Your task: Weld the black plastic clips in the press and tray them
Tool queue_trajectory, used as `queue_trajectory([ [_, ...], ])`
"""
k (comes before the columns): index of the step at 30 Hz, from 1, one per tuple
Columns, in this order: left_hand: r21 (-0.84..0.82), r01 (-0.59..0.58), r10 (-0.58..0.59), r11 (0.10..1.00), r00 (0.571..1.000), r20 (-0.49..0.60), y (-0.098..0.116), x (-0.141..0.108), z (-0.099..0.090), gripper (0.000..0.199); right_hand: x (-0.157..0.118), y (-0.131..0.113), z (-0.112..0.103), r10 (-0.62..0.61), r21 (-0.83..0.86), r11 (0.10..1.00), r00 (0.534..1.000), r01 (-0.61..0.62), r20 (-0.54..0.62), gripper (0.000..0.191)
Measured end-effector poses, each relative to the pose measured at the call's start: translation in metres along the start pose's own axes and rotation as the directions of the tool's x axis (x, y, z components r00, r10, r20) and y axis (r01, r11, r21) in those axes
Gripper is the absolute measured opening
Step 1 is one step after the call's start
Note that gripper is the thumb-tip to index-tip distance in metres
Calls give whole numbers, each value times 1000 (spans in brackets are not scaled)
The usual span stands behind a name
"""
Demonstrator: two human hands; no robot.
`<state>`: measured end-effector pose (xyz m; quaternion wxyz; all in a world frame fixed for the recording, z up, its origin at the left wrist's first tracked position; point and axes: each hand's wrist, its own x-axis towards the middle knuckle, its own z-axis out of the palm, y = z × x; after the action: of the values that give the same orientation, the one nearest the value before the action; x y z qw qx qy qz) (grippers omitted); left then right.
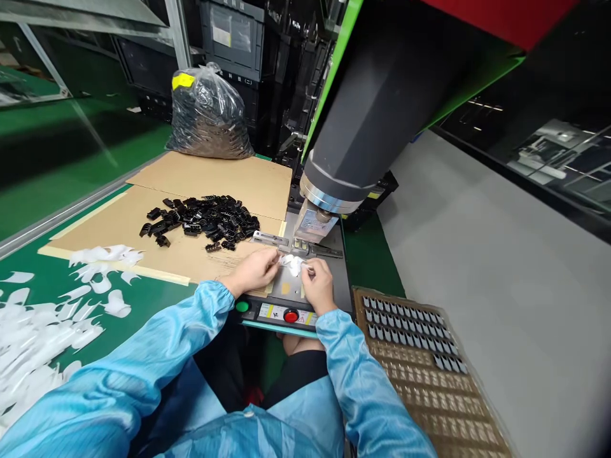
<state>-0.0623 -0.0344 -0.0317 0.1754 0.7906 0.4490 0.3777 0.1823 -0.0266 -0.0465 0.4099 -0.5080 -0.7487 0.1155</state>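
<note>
My left hand (pixel 255 270) and my right hand (pixel 319 285) are in front of a press head (pixel 315 219), just above the grey metal machine plate (pixel 334 277). Between them is a thin white curved piece (pixel 293 263). The fingers of each hand are pinched at one end of it. Just behind the white piece sits a metal fixture (pixel 300 243), below the press head. To the left, a pile of small black plastic parts (pixel 214 219) lies on cardboard (pixel 167 254). Many similar white curved pieces (pixel 48 331) are heaped at the far left.
A green button (pixel 242 306) and a red button (pixel 291 315) are on the machine's front edge. On the right lies a tray (pixel 429 381) holding rows of grey parts. A tied plastic bag (pixel 207 114) stands at the back, near dark crates (pixel 233 38).
</note>
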Motion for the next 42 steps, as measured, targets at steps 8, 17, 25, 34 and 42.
queue_trajectory([
  [8, 67, 10, -5, 998, 997, -80, -7, 32, 6, 22, 14, 20, 0, 181, 76, 981, 982, -176, -57, 8],
  [17, 124, 18, -5, 992, 994, -106, -8, 64, 51, 24, 29, 23, 0, 11, -64, 998, 990, -20, -138, 32],
  [25, 412, 64, -66, 909, 998, -9, 18, 57, 55, 38, 38, 33, 11, 46, -149, 986, 982, -73, -183, 21],
  [34, 538, 160, -242, 828, 967, 85, 40, 58, 51, 59, 43, 23, 16, -28, -337, 941, 993, -12, -112, 29],
  [42, 495, 161, -242, 854, 965, 103, 39, 56, 47, 58, 35, 5, 15, -73, -580, 809, 995, 98, 65, 35],
])
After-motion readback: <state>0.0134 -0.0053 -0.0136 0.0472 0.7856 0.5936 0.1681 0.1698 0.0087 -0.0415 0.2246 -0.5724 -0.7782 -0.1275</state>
